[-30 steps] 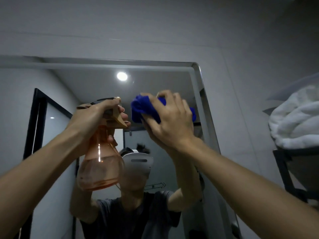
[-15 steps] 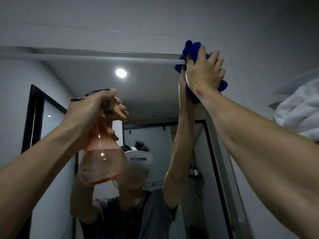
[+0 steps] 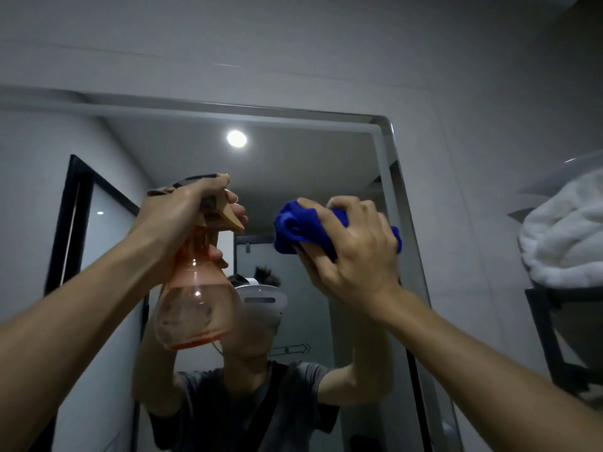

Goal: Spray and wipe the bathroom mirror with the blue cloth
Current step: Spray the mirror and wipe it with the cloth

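Note:
The bathroom mirror (image 3: 310,177) fills the wall ahead, with a metal frame along its top and right side. My right hand (image 3: 355,256) grips the bunched blue cloth (image 3: 303,230) and presses it against the glass in the upper right part, left of the frame. My left hand (image 3: 176,220) holds the neck and trigger head of an orange see-through spray bottle (image 3: 199,308), raised upright in front of the mirror's left half, nozzle toward the glass. Some liquid sits in the bottle's round belly.
White folded towels (image 3: 567,236) lie on a black wall rack (image 3: 548,340) at the right, close to the mirror's frame. Grey wall tiles (image 3: 326,44) run above the mirror. The glass reflects a person, a ceiling lamp and a dark-framed door.
My right hand dropped with the cloth from the mirror's top right corner back to the upper right glass. The spray bottle in my left hand stayed almost still.

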A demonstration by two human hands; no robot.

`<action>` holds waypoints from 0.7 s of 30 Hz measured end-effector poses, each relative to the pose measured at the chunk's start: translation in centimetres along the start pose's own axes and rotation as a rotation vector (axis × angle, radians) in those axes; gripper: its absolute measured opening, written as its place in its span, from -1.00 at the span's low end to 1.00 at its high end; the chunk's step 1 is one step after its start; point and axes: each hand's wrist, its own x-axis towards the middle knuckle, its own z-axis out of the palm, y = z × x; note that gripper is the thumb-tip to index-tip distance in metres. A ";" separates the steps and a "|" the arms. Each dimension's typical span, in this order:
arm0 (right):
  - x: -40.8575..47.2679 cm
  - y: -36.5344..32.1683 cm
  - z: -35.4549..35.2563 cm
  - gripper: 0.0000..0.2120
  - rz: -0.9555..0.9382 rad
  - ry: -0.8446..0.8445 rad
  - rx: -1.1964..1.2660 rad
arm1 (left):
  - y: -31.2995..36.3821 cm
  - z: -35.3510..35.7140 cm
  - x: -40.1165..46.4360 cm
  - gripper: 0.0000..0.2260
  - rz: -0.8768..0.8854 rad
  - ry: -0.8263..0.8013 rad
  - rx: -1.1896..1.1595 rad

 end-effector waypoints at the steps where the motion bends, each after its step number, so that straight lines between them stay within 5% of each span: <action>1: -0.5 0.3 -0.1 -0.47 0.023 0.008 -0.005 | 0.1 0.0 -0.2 -0.76 -0.010 0.003 -0.005; 21: -0.4 -0.8 -0.9 -0.51 0.158 -0.065 -0.115 | 2.3 -10.5 -3.6 -0.78 -0.082 0.088 -0.010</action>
